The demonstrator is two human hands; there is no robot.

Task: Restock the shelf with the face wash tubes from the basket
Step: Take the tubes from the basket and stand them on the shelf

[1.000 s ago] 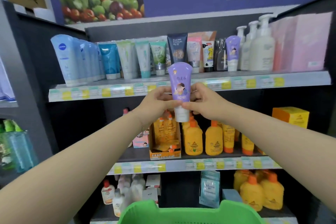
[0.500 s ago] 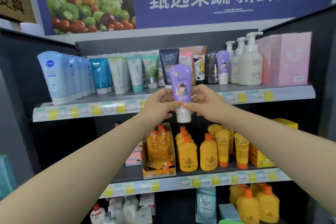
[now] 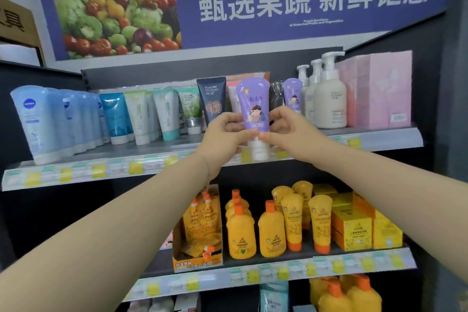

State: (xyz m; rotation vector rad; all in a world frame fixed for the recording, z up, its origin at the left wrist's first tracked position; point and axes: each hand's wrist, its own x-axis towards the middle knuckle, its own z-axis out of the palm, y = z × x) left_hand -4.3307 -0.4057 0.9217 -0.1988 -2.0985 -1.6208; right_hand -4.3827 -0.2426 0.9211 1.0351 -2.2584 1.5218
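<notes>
A purple face wash tube with a white cap stands upright, cap down, held between both hands in front of the top shelf. My left hand grips its left side. My right hand pinches its lower right side near the cap. The tube's cap hangs level with the shelf's front edge. A matching purple tube stands on the shelf just to the right, behind my right hand. The basket is out of view.
The top shelf holds pale blue tubes at left, green and white tubes, a dark tube, white pump bottles and pink boxes at right. Orange bottles fill the shelf below.
Both hands have carried the purple tube up and forward toward the top shelf. The view has tilted up, and the green basket has dropped out of sight.
</notes>
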